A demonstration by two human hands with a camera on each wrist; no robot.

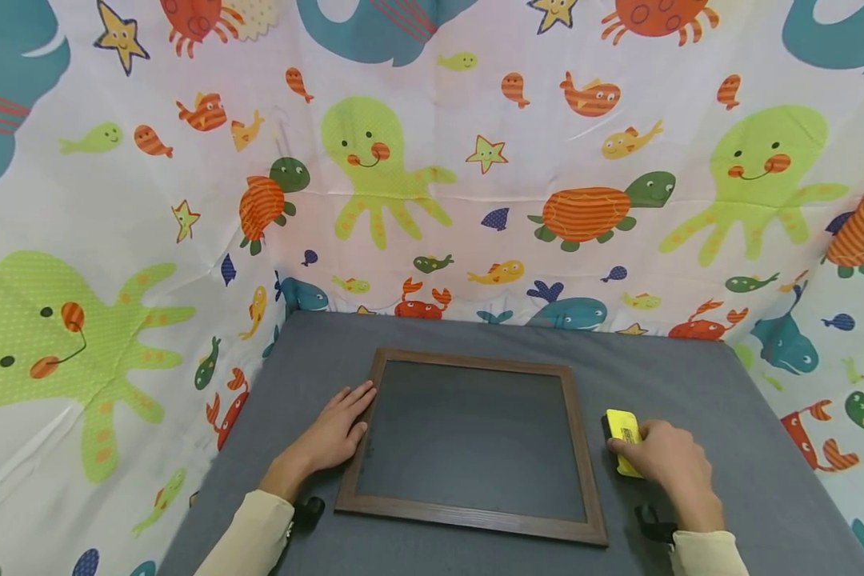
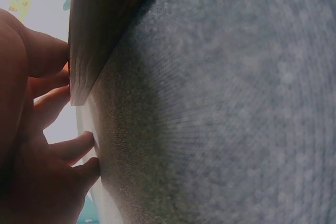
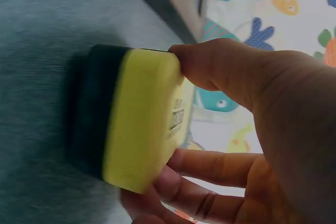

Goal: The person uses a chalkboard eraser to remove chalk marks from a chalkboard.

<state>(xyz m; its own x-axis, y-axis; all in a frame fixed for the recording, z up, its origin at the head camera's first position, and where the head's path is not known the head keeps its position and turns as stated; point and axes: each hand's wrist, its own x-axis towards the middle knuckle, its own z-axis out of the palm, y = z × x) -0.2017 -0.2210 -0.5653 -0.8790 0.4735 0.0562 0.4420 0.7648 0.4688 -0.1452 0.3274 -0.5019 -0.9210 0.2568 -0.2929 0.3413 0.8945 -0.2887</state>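
Note:
A blackboard (image 1: 475,436) in a brown wooden frame (image 1: 475,522) lies flat on the grey cloth. Along its left side rests my left hand (image 1: 334,432), fingers extended, touching the frame's edge; in the left wrist view the fingertips (image 2: 60,56) meet the wood while other fingers reach down to the cloth. To the right of the board, my right hand (image 1: 673,460) grips a yellow and black board eraser (image 1: 622,432) between thumb and fingers. The eraser (image 3: 139,119) has its black side towards the cloth in the right wrist view; whether it touches the cloth I cannot tell.
Grey cloth (image 1: 547,340) covers the table around the board. Behind and on both sides hangs a white curtain (image 1: 432,264) printed with sea animals. A black wrist strap piece (image 1: 308,514) sits below the left wrist, another (image 1: 655,526) by the right.

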